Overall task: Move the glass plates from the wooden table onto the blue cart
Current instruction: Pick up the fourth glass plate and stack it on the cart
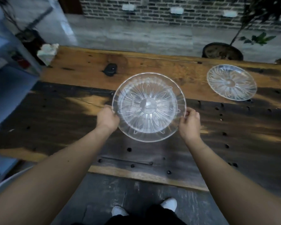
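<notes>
The fingers of the left hand (107, 119) are curled around the left rim of a glass plate (148, 106), with the thumb laid over the edge, while the fingers of the right hand (189, 124) are pinched on the opposite right rim. The plate is thus held between both hands at the centre of the frame, over the wooden table (169, 153); whether it is touching the tabletop cannot be told. A smaller ring is seen inside its rim, so more than one plate may be stacked there, though this cannot be settled. A second glass plate (231, 82) is seen lying flat on the table at the upper right, well apart from the hands. The blue cart (8, 88) is seen at the left edge of the frame, beside the table's end.
</notes>
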`<act>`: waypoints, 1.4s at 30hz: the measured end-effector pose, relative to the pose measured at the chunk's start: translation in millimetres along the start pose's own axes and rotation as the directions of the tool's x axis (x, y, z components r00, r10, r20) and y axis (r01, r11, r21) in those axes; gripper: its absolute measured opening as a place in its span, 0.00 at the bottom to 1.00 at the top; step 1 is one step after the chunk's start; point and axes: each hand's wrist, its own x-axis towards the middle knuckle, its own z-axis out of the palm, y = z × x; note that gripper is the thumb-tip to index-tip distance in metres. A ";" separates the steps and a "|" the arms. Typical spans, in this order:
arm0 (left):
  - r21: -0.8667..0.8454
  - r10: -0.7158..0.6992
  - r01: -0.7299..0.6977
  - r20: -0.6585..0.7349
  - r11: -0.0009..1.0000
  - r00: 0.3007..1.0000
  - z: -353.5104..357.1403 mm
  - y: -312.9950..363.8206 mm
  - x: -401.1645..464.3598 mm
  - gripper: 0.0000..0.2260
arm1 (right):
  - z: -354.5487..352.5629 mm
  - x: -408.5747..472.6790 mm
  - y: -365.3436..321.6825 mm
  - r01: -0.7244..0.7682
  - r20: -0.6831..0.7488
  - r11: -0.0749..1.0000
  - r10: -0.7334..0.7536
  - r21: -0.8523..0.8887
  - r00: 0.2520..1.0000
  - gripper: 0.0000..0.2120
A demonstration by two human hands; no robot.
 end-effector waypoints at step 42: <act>-0.249 -0.602 0.551 -0.405 0.796 0.688 -358.0 -517.5 60.4 0.10 | 478.5 -190.7 -457.5 0.478 0.540 0.849 -0.518 0.227 0.664 0.15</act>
